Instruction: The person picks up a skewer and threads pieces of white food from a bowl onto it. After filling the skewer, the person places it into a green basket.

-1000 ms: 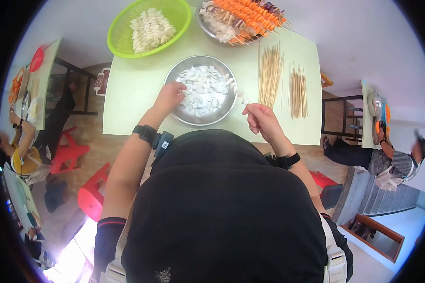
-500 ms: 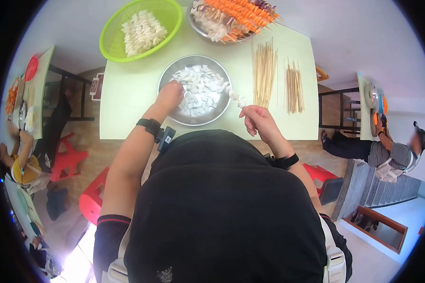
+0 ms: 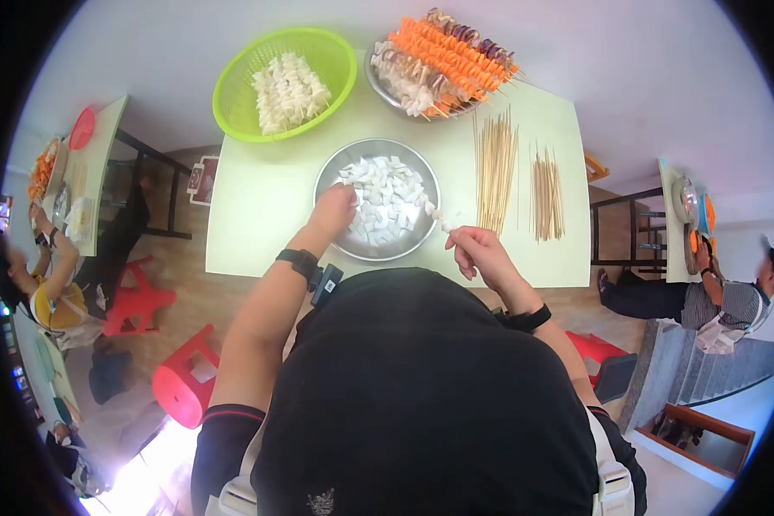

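Observation:
A steel bowl [image 3: 323,176] full of cut white pieces [image 3: 387,193] sits near the front of the table. My left hand [image 3: 334,208] reaches over its left side, fingers closed among the pieces; what they pinch is hidden. Just off the bowl's right rim, my right hand [image 3: 480,251] is closed on a skewer [image 3: 436,215] threaded with a few white pieces, which points up and left over the rim. Bare bamboo skewers lie to the right in a larger bundle [image 3: 495,172] and a smaller bundle [image 3: 546,196].
A green basket [image 3: 224,95] at the back left holds white skewers [image 3: 291,93]. Beside it, another metal bowl [image 3: 378,82] is heaped with orange, purple and pale skewers [image 3: 451,60]. Other people [image 3: 56,292] work at side tables. Red stools [image 3: 181,387] stand on the floor.
The head view has shifted, so the table sits lower and farther right in the picture. My left hand stays in the bowl, and my right hand still holds the skewer by the rim.

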{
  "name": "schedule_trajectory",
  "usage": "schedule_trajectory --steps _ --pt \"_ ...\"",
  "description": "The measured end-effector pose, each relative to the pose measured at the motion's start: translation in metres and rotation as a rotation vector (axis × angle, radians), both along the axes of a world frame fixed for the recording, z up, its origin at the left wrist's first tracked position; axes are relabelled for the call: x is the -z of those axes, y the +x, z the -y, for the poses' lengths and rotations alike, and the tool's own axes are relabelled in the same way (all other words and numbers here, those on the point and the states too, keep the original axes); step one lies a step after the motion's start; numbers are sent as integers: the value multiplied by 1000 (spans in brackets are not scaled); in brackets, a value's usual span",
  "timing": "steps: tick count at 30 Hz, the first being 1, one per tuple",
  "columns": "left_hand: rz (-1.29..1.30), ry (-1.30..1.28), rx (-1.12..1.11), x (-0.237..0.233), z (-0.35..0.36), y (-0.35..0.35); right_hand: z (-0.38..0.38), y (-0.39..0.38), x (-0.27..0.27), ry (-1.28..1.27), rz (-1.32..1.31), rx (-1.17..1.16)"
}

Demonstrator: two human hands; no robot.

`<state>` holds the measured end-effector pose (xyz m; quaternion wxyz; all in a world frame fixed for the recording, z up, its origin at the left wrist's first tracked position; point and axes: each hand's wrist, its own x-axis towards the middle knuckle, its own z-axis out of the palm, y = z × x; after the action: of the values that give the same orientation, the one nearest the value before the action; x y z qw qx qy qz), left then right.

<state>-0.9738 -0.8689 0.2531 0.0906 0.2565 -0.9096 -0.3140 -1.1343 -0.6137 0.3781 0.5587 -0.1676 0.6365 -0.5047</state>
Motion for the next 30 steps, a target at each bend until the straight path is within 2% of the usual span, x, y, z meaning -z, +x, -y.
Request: schedule_trajectory --steps 2,4,5,7,8,18,30 --pt "-5 38 -15 -6 2 0 1 0 -2 18 1 -36" --pt "-87 423 -195 -13 4 3 2 1 -7 3 -10 -66" --pt "-87 423 -195 -15 7 4 2 3 -10 -9 -20 -95" --pt "-365 911 -373 -20 15 8 4 6 -17 -7 -41 -142" --pt "-399 983 -394 -24 17 12 4 7 -19 -6 -65 -191" --pt "-612 1192 -529 -56 15 21 6 9 -25 9 -111 -319" --pt "-658 1196 -533 -55 14 26 3 8 -26 -3 -137 -342"
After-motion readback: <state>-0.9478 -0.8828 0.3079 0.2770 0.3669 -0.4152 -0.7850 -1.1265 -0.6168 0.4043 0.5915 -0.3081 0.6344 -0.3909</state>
